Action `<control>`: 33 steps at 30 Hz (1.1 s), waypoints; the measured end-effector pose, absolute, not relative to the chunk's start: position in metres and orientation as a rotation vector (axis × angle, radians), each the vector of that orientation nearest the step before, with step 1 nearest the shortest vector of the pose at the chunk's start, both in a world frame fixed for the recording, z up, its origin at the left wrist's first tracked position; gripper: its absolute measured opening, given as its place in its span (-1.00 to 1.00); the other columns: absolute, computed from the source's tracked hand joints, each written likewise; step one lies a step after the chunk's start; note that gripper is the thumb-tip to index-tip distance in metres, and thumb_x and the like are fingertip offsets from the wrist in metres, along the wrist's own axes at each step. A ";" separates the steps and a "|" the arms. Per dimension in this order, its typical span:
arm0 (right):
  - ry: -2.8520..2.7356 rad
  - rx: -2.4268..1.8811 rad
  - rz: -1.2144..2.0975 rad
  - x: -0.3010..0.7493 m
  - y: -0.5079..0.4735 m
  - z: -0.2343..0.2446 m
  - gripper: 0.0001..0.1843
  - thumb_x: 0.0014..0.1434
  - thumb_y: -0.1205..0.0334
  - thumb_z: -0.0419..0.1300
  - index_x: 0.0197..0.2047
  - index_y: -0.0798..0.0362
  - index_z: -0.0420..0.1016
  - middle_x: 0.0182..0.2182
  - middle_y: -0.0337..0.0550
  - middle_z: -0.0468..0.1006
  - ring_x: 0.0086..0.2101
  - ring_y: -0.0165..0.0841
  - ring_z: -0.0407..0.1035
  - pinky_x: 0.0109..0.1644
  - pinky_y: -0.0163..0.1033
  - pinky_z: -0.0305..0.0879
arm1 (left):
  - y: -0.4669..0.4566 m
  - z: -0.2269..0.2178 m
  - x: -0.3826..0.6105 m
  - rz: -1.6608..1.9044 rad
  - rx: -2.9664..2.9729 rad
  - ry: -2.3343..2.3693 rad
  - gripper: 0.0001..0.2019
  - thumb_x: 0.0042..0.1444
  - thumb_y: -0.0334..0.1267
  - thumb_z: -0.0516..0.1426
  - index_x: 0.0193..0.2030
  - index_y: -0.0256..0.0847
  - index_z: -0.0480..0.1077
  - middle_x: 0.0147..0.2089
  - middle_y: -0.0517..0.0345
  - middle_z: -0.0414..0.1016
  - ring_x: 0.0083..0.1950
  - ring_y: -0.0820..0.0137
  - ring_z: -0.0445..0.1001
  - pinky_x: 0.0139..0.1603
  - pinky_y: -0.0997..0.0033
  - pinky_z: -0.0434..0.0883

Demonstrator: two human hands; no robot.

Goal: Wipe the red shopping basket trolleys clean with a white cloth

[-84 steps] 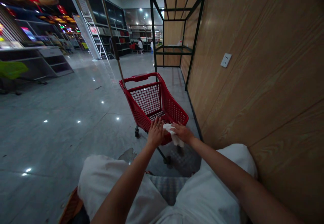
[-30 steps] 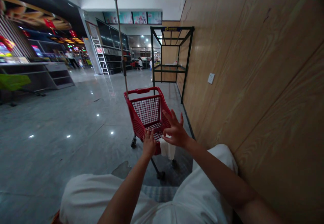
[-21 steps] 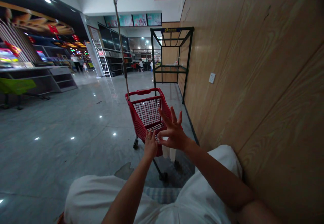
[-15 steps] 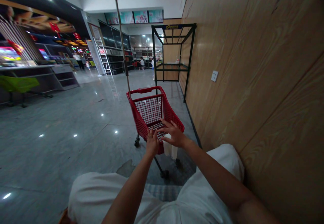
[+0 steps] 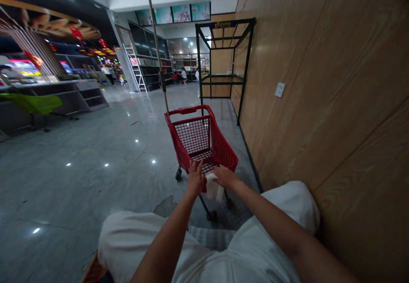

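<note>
A red plastic shopping cart (image 5: 193,134) stands in front of my knees. A limp white cloth-like piece (image 5: 213,189) hangs over its near edge; folds hide its exact kind. On the right, my right hand (image 5: 226,177) has its fingers closed on the top of this white piece. My left hand (image 5: 196,178) is at the near rim, its fingers apart and pointing up, with the thumb side close to the white piece. Nothing shows in the left hand. A long thin pole (image 5: 156,40) rises from the cart's far left corner.
A wood-panelled wall (image 5: 306,138) with a socket (image 5: 280,90) runs along my right. Ahead stands a dark metal frame rack (image 5: 204,70). At left are a green cart (image 5: 35,103) and a counter (image 5: 87,91). A ladder (image 5: 137,67) and a crouching person (image 5: 183,75) are farther back.
My right hand has come down from above the rim onto the white piece, its spread fingers now closed. My left hand stays by the rim. The view has shifted slightly left.
</note>
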State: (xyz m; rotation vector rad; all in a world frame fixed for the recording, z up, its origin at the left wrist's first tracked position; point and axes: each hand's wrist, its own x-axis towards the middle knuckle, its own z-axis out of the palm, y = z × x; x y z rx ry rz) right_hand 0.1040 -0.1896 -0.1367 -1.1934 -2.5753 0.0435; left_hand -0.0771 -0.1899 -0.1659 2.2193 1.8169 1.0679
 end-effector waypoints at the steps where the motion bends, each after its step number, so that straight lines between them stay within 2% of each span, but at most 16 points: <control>1: -2.569 -1.199 0.038 0.114 -0.189 -0.135 -0.65 0.18 0.23 0.16 0.04 0.08 0.35 -0.04 -0.03 0.46 0.02 -0.27 0.31 0.23 -0.06 0.06 | -0.191 -0.166 -0.079 1.067 2.217 1.812 -0.42 0.08 -0.46 -0.06 0.28 -0.14 0.12 0.40 0.01 -0.07 0.44 0.18 -0.31 0.33 -0.08 0.01; 6: -2.436 -1.213 0.010 0.141 -0.200 -0.132 -0.73 0.16 0.38 0.14 -0.06 0.04 0.44 -0.03 -0.06 0.45 -0.02 -0.30 0.33 0.07 -0.21 0.24 | -0.194 -0.164 -0.080 1.086 2.188 1.786 -0.41 0.06 -0.48 -0.06 0.28 -0.14 0.13 0.42 0.05 -0.13 0.44 0.19 -0.35 0.36 -0.06 -0.04; 9: -2.398 -1.193 0.006 0.129 -0.211 -0.128 -0.86 0.14 0.26 0.20 -0.19 0.03 0.50 -0.08 -0.07 0.46 -0.08 -0.29 0.35 0.01 -0.21 0.25 | -0.194 -0.163 -0.079 1.097 2.175 1.790 -0.40 0.06 -0.49 -0.06 0.28 -0.12 0.14 0.41 0.07 -0.11 0.44 0.19 -0.34 0.36 -0.07 -0.04; 12: -2.368 -1.244 0.000 0.115 -0.207 -0.118 -0.71 0.13 0.01 0.20 -0.15 0.01 0.49 -0.14 -0.08 0.47 -0.11 -0.26 0.35 0.00 -0.17 0.22 | -0.193 -0.163 -0.079 1.093 2.166 1.798 -0.41 0.05 -0.50 -0.06 0.27 -0.16 0.16 0.41 0.03 -0.10 0.44 0.18 -0.32 0.35 -0.07 -0.03; 15: -2.461 -1.312 0.039 0.113 -0.190 -0.103 -0.54 0.09 -0.06 0.22 0.03 -0.06 0.41 -0.17 -0.11 0.47 -0.14 -0.26 0.36 -0.05 -0.16 0.22 | -0.192 -0.165 -0.081 1.101 2.164 1.807 -0.40 0.03 -0.51 -0.04 0.26 -0.15 0.17 0.41 0.04 -0.10 0.43 0.18 -0.31 0.36 -0.05 -0.03; 19: -2.596 -1.279 -0.012 0.116 -0.171 -0.097 -0.50 -0.13 -0.14 0.35 -0.13 -0.09 0.51 -0.05 -0.07 0.42 0.00 -0.14 0.28 0.08 -0.03 0.13 | -0.190 -0.167 -0.082 1.128 2.180 1.800 -0.40 0.01 -0.53 -0.04 0.25 -0.16 0.18 0.42 0.03 -0.12 0.44 0.20 -0.32 0.36 -0.03 -0.03; 21: -2.638 -1.260 0.000 0.109 -0.170 -0.103 -0.50 -0.08 -0.11 0.33 -0.11 -0.05 0.49 -0.04 -0.05 0.43 0.01 -0.16 0.28 0.09 -0.03 0.12 | -0.188 -0.168 -0.081 1.144 2.181 1.794 -0.40 0.02 -0.53 -0.04 0.24 -0.18 0.19 0.42 0.03 -0.12 0.44 0.21 -0.33 0.37 -0.02 -0.03; 25: -2.707 -1.242 0.042 0.078 -0.183 -0.120 -0.58 0.11 -0.01 0.20 -0.01 0.03 0.39 -0.17 -0.07 0.51 -0.16 -0.24 0.41 -0.11 -0.18 0.29 | -0.186 -0.169 -0.080 1.158 2.171 1.794 -0.42 0.02 -0.53 -0.05 0.23 -0.19 0.20 0.41 0.03 -0.10 0.44 0.21 -0.34 0.37 -0.02 -0.04; 30: -2.683 -1.176 -0.104 0.063 -0.188 -0.130 -0.69 0.21 0.01 0.09 -0.12 0.04 0.44 -0.24 -0.09 0.53 -0.23 -0.26 0.43 -0.20 -0.24 0.30 | -0.187 -0.170 -0.089 1.089 2.220 1.741 -0.42 0.07 -0.48 -0.05 0.27 -0.16 0.14 0.42 0.00 -0.12 0.43 0.18 -0.34 0.35 -0.06 -0.04; 33: -2.720 -1.131 -0.166 0.096 -0.178 -0.131 -0.74 0.21 0.06 0.10 -0.18 0.04 0.47 -0.26 -0.10 0.53 -0.24 -0.27 0.42 -0.16 -0.22 0.29 | -0.188 -0.171 -0.094 1.067 2.248 1.709 -0.40 0.08 -0.48 -0.08 0.30 -0.13 0.08 0.42 0.02 -0.14 0.44 0.20 -0.35 0.35 -0.07 -0.04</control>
